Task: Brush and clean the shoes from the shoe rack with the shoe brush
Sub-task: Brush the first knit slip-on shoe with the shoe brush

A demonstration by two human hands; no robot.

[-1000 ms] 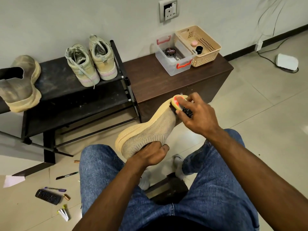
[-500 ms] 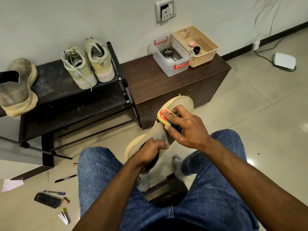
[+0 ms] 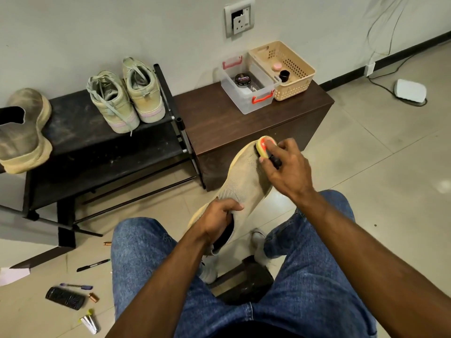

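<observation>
I see the beige knit shoe (image 3: pixel 240 176) raised over the lap, toe tilted up and away, its pale yellow sole facing left. The shoe brush (image 3: pixel 266 148), yellow-backed with a red label and dark bristles, presses against the toe end. On the black shoe rack (image 3: pixel 80 132) stand a pair of greenish laced sneakers (image 3: pixel 127 93) and one dusty grey shoe (image 3: pixel 23 132) at its left end

Knit shoe (image 3: pixel 244 176): beige woven cloth, matt, ribbed collar. Shoe rack (image 3: pixel 97 132): black, matt, dusty shelves w/ metal-looking tubes. Cabinet (image 3: pixel 234 123): dark wood-grain, slight sheen. Clear box (image 3: pixel 244 93): transparent plastic. Basket (image 3: pixel 292 89): beige perforated plastic. Floor (image 3: pixel 378 154): glossy tile. Jeans (image 3: pixel 146 259): blue denim.
</observation>
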